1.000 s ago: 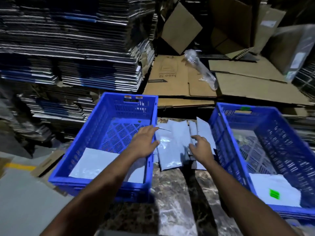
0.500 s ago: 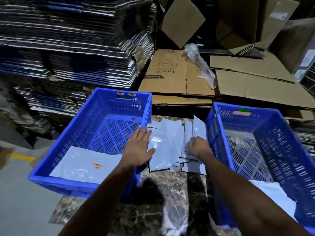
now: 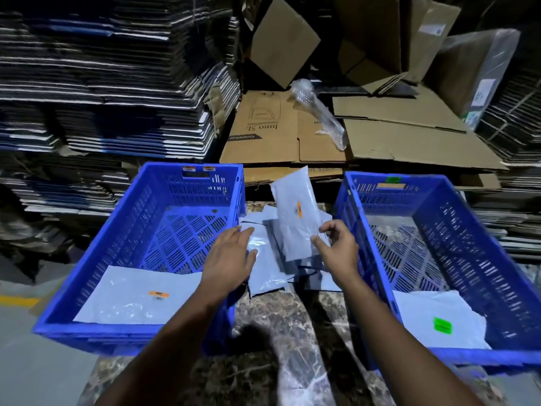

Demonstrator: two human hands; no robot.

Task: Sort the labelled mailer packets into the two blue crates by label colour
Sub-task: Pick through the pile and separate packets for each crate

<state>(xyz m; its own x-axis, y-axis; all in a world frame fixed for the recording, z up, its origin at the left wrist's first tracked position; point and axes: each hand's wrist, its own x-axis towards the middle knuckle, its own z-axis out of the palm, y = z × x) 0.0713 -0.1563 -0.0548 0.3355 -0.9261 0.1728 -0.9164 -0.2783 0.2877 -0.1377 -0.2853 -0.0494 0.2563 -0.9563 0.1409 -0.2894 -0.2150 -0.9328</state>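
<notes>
**Packets between two blue crates**

Dark storeroom, with tall stacks of flat cardboard (image 3: 111, 83) filling the upper left of the frame and brown boxes (image 3: 281, 39) at the top middle. Flat brown cardboard sheets (image 3: 292, 136) behind the crates, with a clear plastic bag (image 3: 319, 112) lying on them.

In the lower middle, a dark marble counter (image 3: 278, 347). On its left side, the left blue crate (image 3: 96, 335), with orange tags on its far rim. Inside, near the front, one grey packet with an orange label (image 3: 140, 300). On the right side, the right blue crate (image 3: 512, 358), with a green tag on its far rim. Inside, at the front, one grey packet with a green label (image 3: 433, 317).

Between the crates, a loose pile of grey packets (image 3: 269, 276) on the counter.

Right hand (image 3: 339, 250) in the middle of the frame, fingers curled, pinching the bottom edge of a raised packet (image 3: 295, 212). Standing up above the pile, a small orange label on its face.

Left hand (image 3: 231, 259) just beside it, fingers straight and spread, resting flat on the pile. Holding nothing.
</notes>
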